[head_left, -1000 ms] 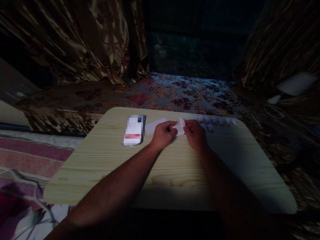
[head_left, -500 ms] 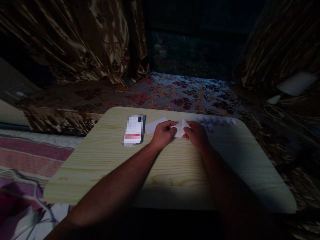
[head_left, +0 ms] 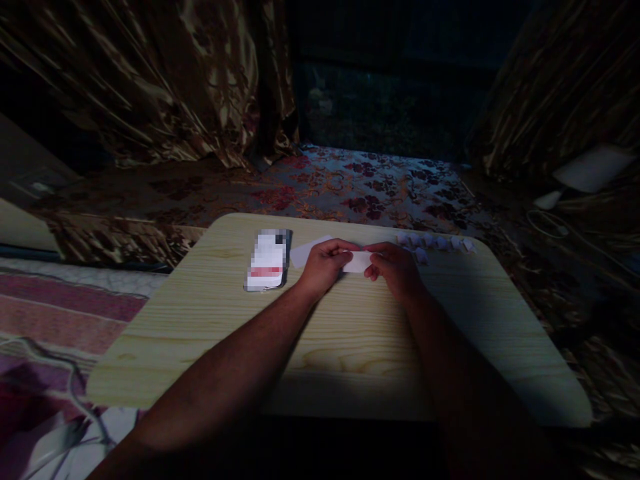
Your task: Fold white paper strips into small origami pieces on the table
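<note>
Between my two hands is a small folded piece of white paper (head_left: 358,262), held just above the wooden table. My left hand (head_left: 325,265) pinches its left side, thumb on the near face and fingers behind. On the right side, my right hand (head_left: 396,268) grips the paper the same way, with its lower fingers curled under. A flat sheet of white paper (head_left: 307,254) lies on the table just left of my left hand. Beyond my right hand are several small folded paper pieces (head_left: 434,241) in rows, some partly hidden by that hand.
A phone (head_left: 267,260), its picture blurred into blocks, lies on the wooden table (head_left: 200,320) to the left. Behind the table is a ledge with flowered cloth (head_left: 365,180) and curtains (head_left: 200,80). A bed with striped cover (head_left: 70,300) and a white cable (head_left: 73,380) are at left.
The paper's raised pointed flap has folded down, so its upper edge is now straight. My hands have drawn slightly closer together at the top. Nothing else on the table has moved.
</note>
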A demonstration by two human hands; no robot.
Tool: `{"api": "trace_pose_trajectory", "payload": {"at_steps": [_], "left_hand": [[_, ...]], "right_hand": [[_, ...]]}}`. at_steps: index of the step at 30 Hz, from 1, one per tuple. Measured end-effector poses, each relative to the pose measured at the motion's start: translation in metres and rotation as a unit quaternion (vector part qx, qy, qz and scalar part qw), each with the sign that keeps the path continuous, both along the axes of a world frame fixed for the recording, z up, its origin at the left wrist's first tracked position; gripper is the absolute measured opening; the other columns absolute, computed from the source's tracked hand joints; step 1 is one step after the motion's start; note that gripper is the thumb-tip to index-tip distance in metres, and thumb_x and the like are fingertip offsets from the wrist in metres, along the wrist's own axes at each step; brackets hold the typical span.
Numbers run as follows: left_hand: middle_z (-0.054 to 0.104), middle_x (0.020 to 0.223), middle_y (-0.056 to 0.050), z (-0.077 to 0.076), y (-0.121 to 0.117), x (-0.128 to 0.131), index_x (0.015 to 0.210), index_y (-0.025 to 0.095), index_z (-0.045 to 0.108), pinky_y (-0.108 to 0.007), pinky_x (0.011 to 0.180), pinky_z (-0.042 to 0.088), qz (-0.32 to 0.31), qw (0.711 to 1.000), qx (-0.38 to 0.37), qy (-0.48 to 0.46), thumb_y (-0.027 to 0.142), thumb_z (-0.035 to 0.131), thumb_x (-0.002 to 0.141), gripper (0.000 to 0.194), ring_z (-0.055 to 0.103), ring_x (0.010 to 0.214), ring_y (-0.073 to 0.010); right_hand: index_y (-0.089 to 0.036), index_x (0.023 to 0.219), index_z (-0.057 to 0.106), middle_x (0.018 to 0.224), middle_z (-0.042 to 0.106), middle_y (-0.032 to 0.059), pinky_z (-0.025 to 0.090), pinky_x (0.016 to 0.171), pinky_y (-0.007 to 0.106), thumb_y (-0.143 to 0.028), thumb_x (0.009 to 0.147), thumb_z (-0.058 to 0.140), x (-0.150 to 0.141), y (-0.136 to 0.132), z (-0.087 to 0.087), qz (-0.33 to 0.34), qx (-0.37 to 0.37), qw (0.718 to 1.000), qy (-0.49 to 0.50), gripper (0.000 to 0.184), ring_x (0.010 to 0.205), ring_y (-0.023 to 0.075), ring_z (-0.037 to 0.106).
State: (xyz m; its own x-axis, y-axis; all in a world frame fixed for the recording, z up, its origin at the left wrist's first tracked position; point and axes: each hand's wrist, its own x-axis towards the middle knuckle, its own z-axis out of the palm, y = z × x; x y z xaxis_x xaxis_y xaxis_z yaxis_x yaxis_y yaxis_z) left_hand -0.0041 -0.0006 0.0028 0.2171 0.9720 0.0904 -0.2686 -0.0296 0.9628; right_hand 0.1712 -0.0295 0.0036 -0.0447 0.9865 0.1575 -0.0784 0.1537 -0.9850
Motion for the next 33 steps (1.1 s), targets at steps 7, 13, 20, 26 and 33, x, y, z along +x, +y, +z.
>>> {"api": "trace_pose_trajectory", "payload": {"at_steps": [7,13,20,26,33], "left_hand": [[0.071,0.068,-0.001,-0.0017,0.0014,-0.0003,0.078,0.016,0.076,-0.026,0.062,0.042,-0.026,0.998,-0.021,-0.049,0.018,0.074,0.064,0.014,0.059,0.062,-0.0136],[0.071,0.067,-0.002,-0.0050,0.0026,0.0000,0.076,0.016,0.076,-0.028,0.064,0.044,-0.025,0.998,-0.016,-0.053,0.016,0.070,0.064,0.014,0.061,0.063,-0.0150],[0.068,0.063,-0.001,-0.0009,-0.0006,0.0010,0.072,0.014,0.069,-0.025,0.055,0.043,-0.012,0.999,-0.014,-0.029,0.024,0.079,0.064,0.017,0.057,0.055,-0.0117],[0.065,0.063,0.002,0.0016,-0.0037,0.0032,0.075,0.015,0.066,-0.022,0.053,0.040,-0.010,1.000,0.003,-0.011,0.021,0.084,0.059,0.024,0.054,0.053,-0.0086],[0.068,0.068,0.002,0.0036,-0.0054,0.0044,0.081,0.016,0.064,-0.023,0.058,0.044,-0.007,1.000,0.000,-0.017,0.022,0.083,0.060,0.029,0.058,0.056,-0.0100]], "right_hand": [[-0.017,0.086,0.075,0.053,0.068,0.0012,0.047,0.049,0.023,-0.022,0.074,0.069,0.0005,0.0009,-0.0003,0.024,-0.024,0.997,0.071,0.014,0.048,0.0138,0.063],[-0.017,0.080,0.074,0.053,0.068,0.0023,0.048,0.050,0.025,-0.023,0.070,0.068,-0.0006,-0.0016,0.0049,0.025,-0.045,0.996,0.079,0.014,0.048,0.0148,0.063],[-0.017,0.079,0.074,0.055,0.069,0.0024,0.049,0.053,0.027,-0.023,0.071,0.065,-0.0001,-0.0028,0.0047,0.019,-0.048,0.997,0.060,0.014,0.051,0.0155,0.064],[-0.019,0.078,0.070,0.058,0.070,-0.0005,0.050,0.052,0.025,-0.029,0.072,0.075,-0.0005,-0.0032,0.0035,-0.008,-0.013,0.999,-0.034,0.012,0.049,0.0132,0.061],[-0.019,0.080,0.069,0.057,0.069,-0.0008,0.049,0.051,0.025,-0.027,0.072,0.074,-0.0018,-0.0032,0.0025,-0.018,0.000,0.997,-0.079,0.012,0.048,0.0134,0.062]]}}
